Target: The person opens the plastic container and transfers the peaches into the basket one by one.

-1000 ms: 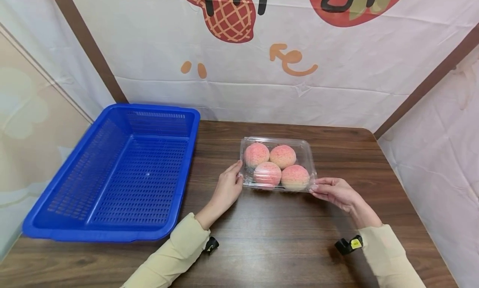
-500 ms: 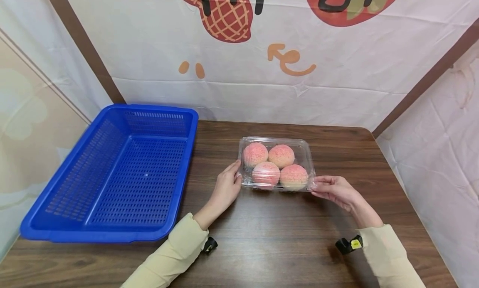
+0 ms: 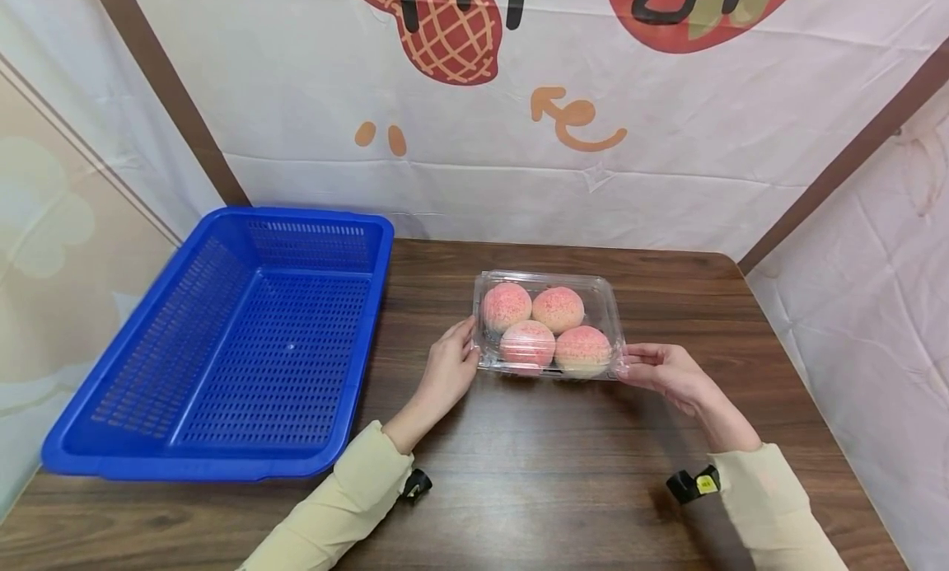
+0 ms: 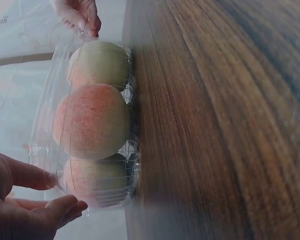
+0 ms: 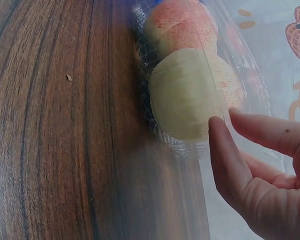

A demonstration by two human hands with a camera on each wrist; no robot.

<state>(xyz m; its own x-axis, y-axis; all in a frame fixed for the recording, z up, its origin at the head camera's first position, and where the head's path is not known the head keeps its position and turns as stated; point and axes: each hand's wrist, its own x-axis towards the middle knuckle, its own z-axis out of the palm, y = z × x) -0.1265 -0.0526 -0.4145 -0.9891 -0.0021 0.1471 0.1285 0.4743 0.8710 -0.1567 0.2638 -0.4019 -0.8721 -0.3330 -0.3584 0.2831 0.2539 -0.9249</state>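
A clear plastic clamshell box [image 3: 602,295] lies on the table, its lid closed. Inside are several round peaches [image 3: 527,342], pink on top and pale cream below. At the box's near left corner, my left hand [image 3: 447,367] pinches the rim between thumb and fingers. In the left wrist view that hand [image 4: 32,207] is at the rim, beside the nearest peach [image 4: 97,180]. My right hand [image 3: 673,377] pinches the rim at the near right corner. The right wrist view shows its thumb and forefinger together on the edge, next to a pale peach [image 5: 182,95].
A large blue plastic basket [image 3: 363,373] with slotted sides and floor stands on the left of the brown wooden table [image 3: 534,472]. Printed white cloth [image 3: 474,192] hangs behind the table and along both sides.
My right hand's fingers have shifted very slightly at the box's corner. The box, the peaches and my left hand stay essentially in place; the head view drifts a little.
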